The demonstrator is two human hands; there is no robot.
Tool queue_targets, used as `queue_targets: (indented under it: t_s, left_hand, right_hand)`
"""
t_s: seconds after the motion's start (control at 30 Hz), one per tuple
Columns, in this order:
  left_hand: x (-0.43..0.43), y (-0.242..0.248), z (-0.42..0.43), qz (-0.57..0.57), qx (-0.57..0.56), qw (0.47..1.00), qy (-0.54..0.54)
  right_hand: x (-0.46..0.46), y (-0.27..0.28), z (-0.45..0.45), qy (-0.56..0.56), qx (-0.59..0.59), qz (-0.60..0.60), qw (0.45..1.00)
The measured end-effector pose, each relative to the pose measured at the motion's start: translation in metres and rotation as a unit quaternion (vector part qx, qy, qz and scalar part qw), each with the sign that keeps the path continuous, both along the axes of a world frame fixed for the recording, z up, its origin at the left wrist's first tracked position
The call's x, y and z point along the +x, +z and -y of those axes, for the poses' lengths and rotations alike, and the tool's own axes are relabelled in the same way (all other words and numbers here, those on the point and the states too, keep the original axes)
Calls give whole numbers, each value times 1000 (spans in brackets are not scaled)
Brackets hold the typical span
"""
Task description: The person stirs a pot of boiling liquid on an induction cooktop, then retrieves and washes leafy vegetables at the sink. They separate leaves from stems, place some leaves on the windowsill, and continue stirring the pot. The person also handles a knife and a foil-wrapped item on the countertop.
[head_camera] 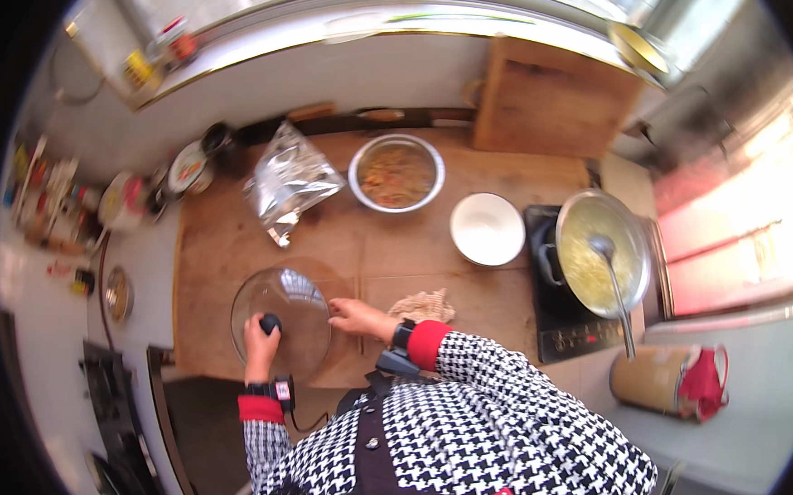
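Observation:
A round glass pot lid [295,343] is over the near left part of the wooden worktop. My left hand [261,338] grips its black knob. At the lid's right edge is my right hand [358,318], its fingertips against the rim; how firmly they hold cannot be told. Just right of that hand lies a pair of chopsticks [360,269], with a crumpled checked cloth [423,306] beyond. Farther back stand a metal bowl of reddish-brown food [397,173] and a white bowl [487,228]. Crumpled foil [292,176] lies at the back left.
At right, a pot of yellowish food [590,259] with a ladle [613,274] stands on an induction cooktop [554,335]. A wooden board [559,97] leans at the back. Jars and containers [187,166] line the left side. A cylindrical container [647,380] stands at lower right.

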State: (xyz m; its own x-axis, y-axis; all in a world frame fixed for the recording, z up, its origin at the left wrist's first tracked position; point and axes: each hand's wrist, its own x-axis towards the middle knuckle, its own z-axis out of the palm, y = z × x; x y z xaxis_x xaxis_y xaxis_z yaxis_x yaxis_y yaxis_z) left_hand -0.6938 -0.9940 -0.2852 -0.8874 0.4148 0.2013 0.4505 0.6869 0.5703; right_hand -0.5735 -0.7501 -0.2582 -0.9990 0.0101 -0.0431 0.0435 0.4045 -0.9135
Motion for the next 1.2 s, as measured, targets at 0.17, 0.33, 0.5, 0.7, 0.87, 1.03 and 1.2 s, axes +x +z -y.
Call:
queue_targets:
  t_s: [0.17,0.33,0.5,0.7,0.87,1.03,1.2]
  left_hand:
    - [26,24,-25,22,11,998,-63]
    - [36,49,-49,9,31,992,-124]
    - [42,73,-82,-2,59,979,-193]
    - [41,85,-134,-16,103,941,-321]
    - [32,91,-181,-37,120,917,-380]
    - [16,97,-230,-49,108,918,-380]
    - [-10,104,-276,-55,63,929,-360]
  right_hand:
    - [7,-5,-4,-8,21,-28,999]
    - [30,3,-14,-83,9,-49,995]
    - [64,13,-24,-176,62,-69,980]
    - [100,13,-41,-289,-49,-39,955]
    - [111,20,-62,-367,-61,-45,927]
    - [101,28,-89,-380,-197,-82,900]
    - [73,18,-114,-372,-255,-64,890]
